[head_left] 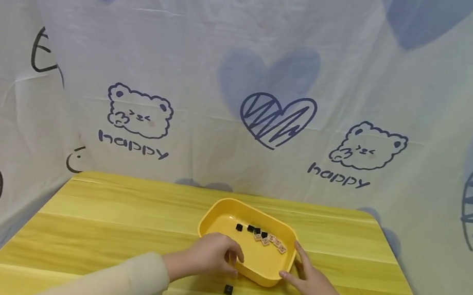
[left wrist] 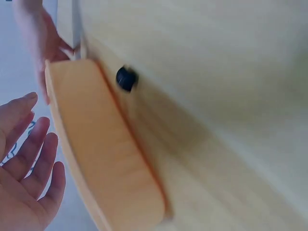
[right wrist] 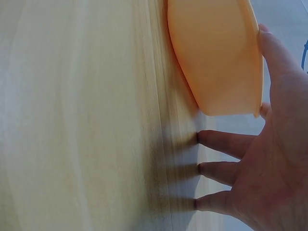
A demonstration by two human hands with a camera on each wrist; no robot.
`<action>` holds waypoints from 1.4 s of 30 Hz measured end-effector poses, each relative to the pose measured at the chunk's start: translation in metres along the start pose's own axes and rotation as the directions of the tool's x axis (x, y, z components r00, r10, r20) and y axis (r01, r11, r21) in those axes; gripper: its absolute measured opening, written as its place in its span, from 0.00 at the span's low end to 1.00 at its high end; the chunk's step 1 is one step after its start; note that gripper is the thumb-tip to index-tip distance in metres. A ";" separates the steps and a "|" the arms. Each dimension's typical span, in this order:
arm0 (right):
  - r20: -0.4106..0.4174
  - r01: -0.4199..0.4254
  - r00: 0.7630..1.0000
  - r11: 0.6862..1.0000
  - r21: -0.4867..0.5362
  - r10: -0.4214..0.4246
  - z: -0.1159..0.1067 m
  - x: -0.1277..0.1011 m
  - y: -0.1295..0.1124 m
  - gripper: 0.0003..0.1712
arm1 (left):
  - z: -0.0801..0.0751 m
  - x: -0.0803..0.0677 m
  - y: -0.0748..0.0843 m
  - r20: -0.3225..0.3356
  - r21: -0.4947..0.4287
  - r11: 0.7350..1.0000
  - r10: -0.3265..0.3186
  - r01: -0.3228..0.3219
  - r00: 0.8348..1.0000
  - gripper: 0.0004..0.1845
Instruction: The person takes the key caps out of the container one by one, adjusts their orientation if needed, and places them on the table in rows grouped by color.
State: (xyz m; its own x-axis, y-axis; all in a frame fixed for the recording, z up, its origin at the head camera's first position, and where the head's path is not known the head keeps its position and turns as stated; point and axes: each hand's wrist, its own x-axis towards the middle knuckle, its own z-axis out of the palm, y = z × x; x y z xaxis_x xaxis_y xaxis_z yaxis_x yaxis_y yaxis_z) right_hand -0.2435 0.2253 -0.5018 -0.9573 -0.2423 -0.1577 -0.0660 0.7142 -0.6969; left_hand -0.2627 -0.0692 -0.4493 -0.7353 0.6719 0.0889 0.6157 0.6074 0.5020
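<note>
Head-camera view: a person seated at a yellow wooden table (head_left: 110, 230) frames a yellow plastic tray (head_left: 226, 211) with both hands. The left hand (head_left: 211, 255) rests at the tray's near-left rim; from above its fingers look loosely bent and hold nothing, and the left wrist view shows them straight and slightly spread beside the tray's outer wall (left wrist: 110, 159). The right hand (head_left: 312, 283) lies flat against the near-right corner, fingers (right wrist: 226, 144) straight and apart, fingertips on the table and thumb along the tray's edge. Inside the tray sits a scatter of small square tiles (head_left: 266, 237), some black, some light wood with markings too small to read. One black tile (head_left: 229, 289) lies alone on the table, just in front of the tray and near the left hand. By the look of it, loose tiles are being gathered into the tray, with this stray one left outside. Picking it up would call for a fine pinch by the left hand, as the tile is small and lies flat. A printed bear-and-heart sheet (head_left: 246, 91) hangs behind.
</note>
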 end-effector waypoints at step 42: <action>-0.040 -0.009 0.999 1.000 0.016 0.010 0.007 0.001 0.005 0.53 | -0.009 0.104 -0.068 0.298 0.329 0.944 -0.087 -0.017 0.951 0.22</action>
State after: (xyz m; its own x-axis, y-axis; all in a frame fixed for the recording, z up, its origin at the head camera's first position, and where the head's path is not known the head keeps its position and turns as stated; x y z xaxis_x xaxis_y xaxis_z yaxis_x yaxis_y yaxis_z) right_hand -0.2428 0.2241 -0.5098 -0.9685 -0.2084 -0.1364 -0.0525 0.7061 -0.7062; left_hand -0.3835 -0.0448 -0.4665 -0.6681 0.7123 -0.2151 0.6871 0.7016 0.1889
